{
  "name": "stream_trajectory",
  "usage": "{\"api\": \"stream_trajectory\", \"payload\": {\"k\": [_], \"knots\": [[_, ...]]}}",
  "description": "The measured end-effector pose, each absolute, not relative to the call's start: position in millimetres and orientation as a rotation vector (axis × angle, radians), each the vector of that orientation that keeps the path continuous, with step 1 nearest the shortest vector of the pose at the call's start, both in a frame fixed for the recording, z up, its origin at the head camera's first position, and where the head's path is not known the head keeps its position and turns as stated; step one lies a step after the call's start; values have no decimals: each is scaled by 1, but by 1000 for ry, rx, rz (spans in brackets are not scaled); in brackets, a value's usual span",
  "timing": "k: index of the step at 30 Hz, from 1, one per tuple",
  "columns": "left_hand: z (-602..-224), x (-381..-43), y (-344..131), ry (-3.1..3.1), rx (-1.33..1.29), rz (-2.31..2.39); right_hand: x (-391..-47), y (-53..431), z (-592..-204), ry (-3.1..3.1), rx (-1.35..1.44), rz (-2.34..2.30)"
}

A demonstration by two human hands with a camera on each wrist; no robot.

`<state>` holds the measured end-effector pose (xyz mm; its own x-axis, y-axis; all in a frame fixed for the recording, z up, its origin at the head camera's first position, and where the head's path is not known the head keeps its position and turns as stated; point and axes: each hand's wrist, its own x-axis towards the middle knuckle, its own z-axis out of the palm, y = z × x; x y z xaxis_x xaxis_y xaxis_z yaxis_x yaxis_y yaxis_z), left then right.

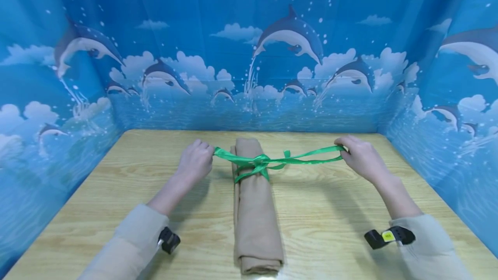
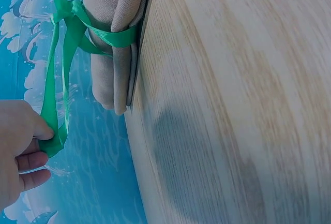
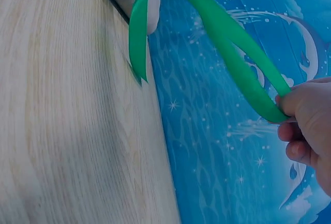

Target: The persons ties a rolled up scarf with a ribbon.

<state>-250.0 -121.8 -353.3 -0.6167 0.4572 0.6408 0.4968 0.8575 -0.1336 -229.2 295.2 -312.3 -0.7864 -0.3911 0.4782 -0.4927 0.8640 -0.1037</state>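
Note:
A rolled beige cloth (image 1: 256, 215) lies lengthwise on the table, with a green ribbon (image 1: 261, 161) tied around its far part. The ribbon has a knot on top and a loop stretched out to each side. My left hand (image 1: 196, 159) pinches the end of the left loop, beside the roll and above the tabletop. Farther off, my right hand (image 1: 362, 157) pinches the end of the longer right loop. In the right wrist view a loose ribbon tail (image 3: 138, 38) hangs near the roll. Both loops look taut, and the fingertips partly hide the ribbon where they grip it.
The wood-grain table (image 1: 319, 228) reaches back to a blue curtain (image 1: 202, 20) printed with dolphins, which also encloses both sides. Black wrist cameras are strapped at the left cuff (image 1: 169, 240) and at the right cuff (image 1: 389, 237).

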Motion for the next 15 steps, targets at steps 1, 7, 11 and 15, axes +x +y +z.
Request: {"api": "stream_trajectory", "payload": {"k": [1, 7, 11, 15], "knots": [[-353, -250, -122, -2333, -686, -75, -229, 296, -312, -2590, 645, 296], [-354, -251, -123, -2329, -688, -96, -230, 304, -313, -2568, 645, 234], [-354, -252, -125, -2316, -700, -106, -230, 308, -315, -2492, 688, 178], [-355, -252, -127, -2317, -693, -104, -231, 313, -316, -2417, 721, 100]]}}
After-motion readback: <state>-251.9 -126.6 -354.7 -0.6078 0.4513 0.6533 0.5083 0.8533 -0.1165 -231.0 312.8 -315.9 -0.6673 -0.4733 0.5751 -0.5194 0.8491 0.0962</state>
